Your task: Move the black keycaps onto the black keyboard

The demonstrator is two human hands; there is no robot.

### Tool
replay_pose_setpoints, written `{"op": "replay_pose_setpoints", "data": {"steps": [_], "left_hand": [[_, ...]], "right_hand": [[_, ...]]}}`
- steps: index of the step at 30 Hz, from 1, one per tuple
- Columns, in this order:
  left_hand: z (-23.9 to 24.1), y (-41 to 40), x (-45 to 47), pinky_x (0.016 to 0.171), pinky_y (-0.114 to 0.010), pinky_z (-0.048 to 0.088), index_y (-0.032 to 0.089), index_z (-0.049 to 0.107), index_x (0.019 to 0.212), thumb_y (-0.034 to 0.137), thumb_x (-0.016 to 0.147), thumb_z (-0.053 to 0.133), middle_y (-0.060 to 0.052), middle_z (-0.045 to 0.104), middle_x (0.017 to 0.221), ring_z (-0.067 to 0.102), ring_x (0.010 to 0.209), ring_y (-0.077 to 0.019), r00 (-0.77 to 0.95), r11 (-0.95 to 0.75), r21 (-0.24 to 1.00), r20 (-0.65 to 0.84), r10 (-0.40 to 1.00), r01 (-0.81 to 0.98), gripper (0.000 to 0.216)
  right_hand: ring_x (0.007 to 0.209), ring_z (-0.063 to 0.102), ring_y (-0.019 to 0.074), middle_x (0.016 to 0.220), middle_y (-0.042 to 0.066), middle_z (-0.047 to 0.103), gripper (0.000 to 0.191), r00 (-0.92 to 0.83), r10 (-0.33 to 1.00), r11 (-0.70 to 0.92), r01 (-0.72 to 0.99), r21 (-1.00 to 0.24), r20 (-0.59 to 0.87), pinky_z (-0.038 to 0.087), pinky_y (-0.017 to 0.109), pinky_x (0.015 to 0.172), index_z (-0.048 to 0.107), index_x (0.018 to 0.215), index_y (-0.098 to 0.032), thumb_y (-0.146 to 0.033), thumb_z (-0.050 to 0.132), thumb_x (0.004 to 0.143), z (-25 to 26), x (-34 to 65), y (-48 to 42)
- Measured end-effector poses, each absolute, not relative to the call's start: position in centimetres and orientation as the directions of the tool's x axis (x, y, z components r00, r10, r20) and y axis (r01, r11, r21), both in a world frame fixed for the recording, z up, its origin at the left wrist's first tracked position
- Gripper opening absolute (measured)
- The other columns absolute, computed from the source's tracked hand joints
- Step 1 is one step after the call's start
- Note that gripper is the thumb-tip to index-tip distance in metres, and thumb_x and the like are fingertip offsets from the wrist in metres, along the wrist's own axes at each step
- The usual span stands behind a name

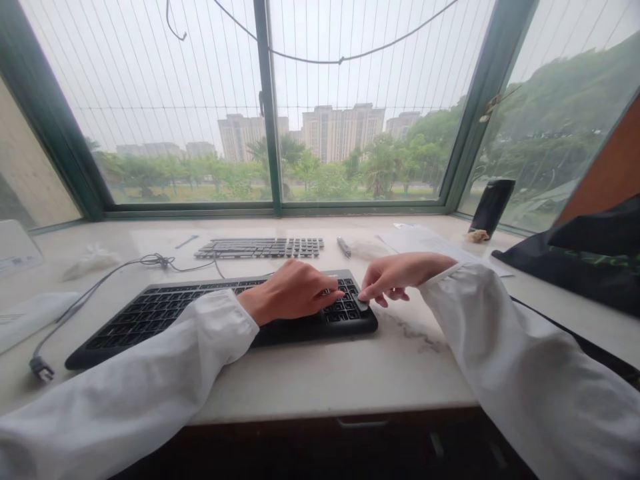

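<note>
A black keyboard [165, 310] lies at a slant on the pale sill, its key wells showing as dark open squares without caps. My left hand [293, 290] rests over its right half, fingers curled and closed, thumb and index tips at the number block. Whatever that hand may hold is hidden. At the keyboard's right end my right hand [387, 279] pinches a small dark grey piece [361, 304] against the corner, its kind too small to make out. Behind the keyboard lie rows of dark keycaps [260, 247], laid out in keyboard order.
A cable [95, 287] runs left to a USB plug [41, 369]. Behind the hands are a small dark tool [344, 247], a clear plastic bag [370, 250] and paper sheets [430, 241]. A black cylinder [493, 207] and black bag [590, 260] stand right. Windows close off the back.
</note>
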State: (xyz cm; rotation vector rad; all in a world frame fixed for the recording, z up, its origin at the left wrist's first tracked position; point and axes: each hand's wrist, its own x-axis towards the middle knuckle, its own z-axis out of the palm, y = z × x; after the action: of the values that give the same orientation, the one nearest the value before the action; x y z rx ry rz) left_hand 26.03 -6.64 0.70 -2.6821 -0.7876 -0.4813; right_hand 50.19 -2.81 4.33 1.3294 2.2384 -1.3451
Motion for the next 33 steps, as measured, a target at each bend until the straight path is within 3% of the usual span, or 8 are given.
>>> {"op": "replay_pose_setpoints", "data": {"steps": [13,33], "left_hand": [[0.8,-7.4,26.6,0.048,-0.024,0.022,0.018,0.063,0.068,0.037,0.094,0.038,0.0,0.061,0.054,0.051,0.046,-0.0099,0.81,-0.83,-0.223,0.449,0.379,0.512,0.041],[0.6,-7.6,26.8,0.045,-0.024,0.02,0.017,0.059,0.066,0.036,0.094,0.039,0.001,0.058,0.052,0.049,0.043,-0.0086,0.819,-0.85,-0.222,0.463,0.339,0.477,0.039]], "right_hand": [[0.05,0.042,0.0065,0.068,0.003,0.062,0.048,-0.529,0.633,0.224,0.824,-0.52,-0.566,0.036,0.019,0.044,0.066,0.076,-0.012,-0.059,0.067,0.067,4.7,49.8,-3.8],[0.053,0.043,0.0095,0.064,0.002,0.054,0.041,-0.509,0.656,0.242,0.841,-0.484,-0.557,0.036,0.024,0.044,0.061,0.07,-0.014,-0.055,0.063,0.073,5.0,49.5,-4.4]]}}
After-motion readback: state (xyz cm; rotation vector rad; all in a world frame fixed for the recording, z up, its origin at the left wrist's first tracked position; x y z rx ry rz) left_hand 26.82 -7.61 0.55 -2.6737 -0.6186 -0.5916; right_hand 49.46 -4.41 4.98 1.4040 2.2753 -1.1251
